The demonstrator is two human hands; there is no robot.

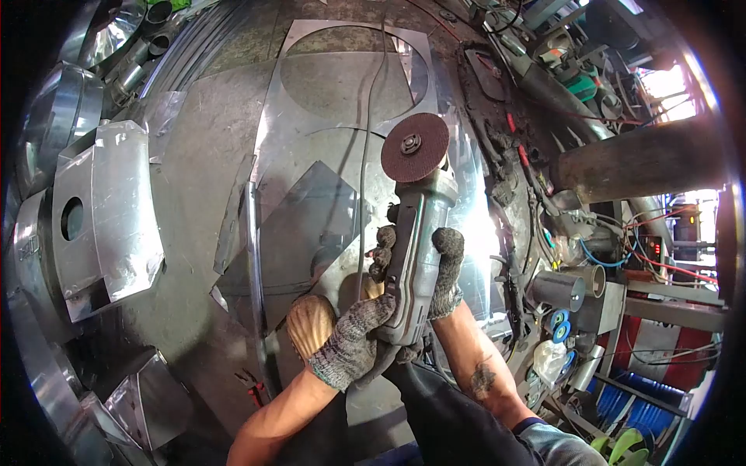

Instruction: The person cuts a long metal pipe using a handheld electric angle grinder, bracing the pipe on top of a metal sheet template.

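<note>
Both my hands wear grey knitted gloves and hold up an angle grinder [416,256]. A dark reddish-brown disc [416,146] is fixed to its head and faces me. My left hand [353,342] is closed on the rear end of the grinder, near its cord. My right hand [447,272] wraps the body from behind, its thumb on the right side and dark fingertips showing on the left. Below lies sheet metal [268,116] with a large round cut-out, and a dark angular plate [291,233] beside a metal bar [255,272].
Bent shiny metal parts [124,210] stand at the left. Red-handled pliers [252,386] lie by my left forearm. A thick pipe [637,163], short tube pieces [556,289] and cables crowd the right. A cord [369,140] runs down across the sheet.
</note>
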